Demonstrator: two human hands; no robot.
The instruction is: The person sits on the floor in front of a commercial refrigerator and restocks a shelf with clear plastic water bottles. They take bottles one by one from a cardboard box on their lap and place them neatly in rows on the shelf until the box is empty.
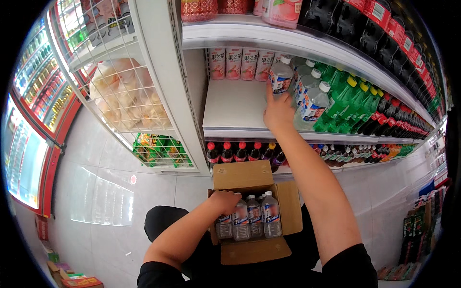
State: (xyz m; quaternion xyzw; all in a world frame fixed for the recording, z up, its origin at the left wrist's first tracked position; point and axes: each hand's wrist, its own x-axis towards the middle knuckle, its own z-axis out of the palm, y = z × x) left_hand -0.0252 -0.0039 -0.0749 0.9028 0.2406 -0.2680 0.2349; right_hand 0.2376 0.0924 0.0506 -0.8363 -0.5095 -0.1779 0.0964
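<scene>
My right hand (279, 114) reaches onto the shelf. Its fingers are closed at the lower part of a clear plastic drink bottle (281, 74) with a white cap, the index finger lying along the bottle's left side. More such bottles (314, 103) stand just to the right. Below, an open cardboard box (242, 175) sits between my legs with its flaps spread. Several clear bottles (272, 216) with blue and white labels stand upright inside. My left hand (225, 202) is over the box's left side, its fingers closed at the top of a bottle, partly hiding it.
Pink and white drink cartons (240, 65) line the back of the shelf (235, 105). Green soda bottles (345, 101) stand to the right, dark bottles (240, 152) below. At left are a white wire rack (129, 96) with bagged goods and red-framed drink coolers (48, 158).
</scene>
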